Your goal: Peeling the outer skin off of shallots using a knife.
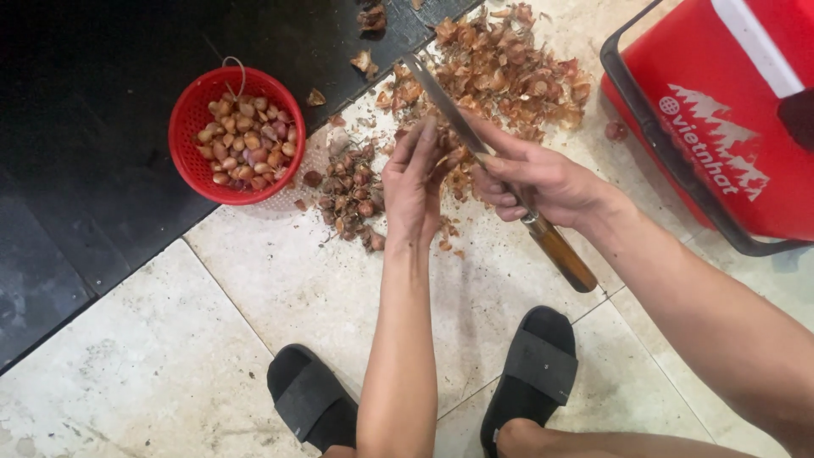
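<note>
Shallot (pixel 447 161) sits pinched in your left hand (pixel 413 182); your right hand (pixel 538 182) grips the knife (pixel 475 144) near the red basket (pixel 191 127).

Red mesh basket (pixel 188 127), pinkish-brown peeled shallots (pixel 248 140), orange-brown papery skins (pixel 507 68), brown-handled knife (pixel 500 170), black sandals (pixel 532 369), mottled cream floor tiles (pixel 153 356), red box (pixel 729 110)

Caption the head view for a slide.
Right hand holds knife; left hand peels beside red basket.

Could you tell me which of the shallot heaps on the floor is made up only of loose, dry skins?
The big heap of skins beyond the knife, beside the red box; the small pile and red basket hold whole shallots.
</note>
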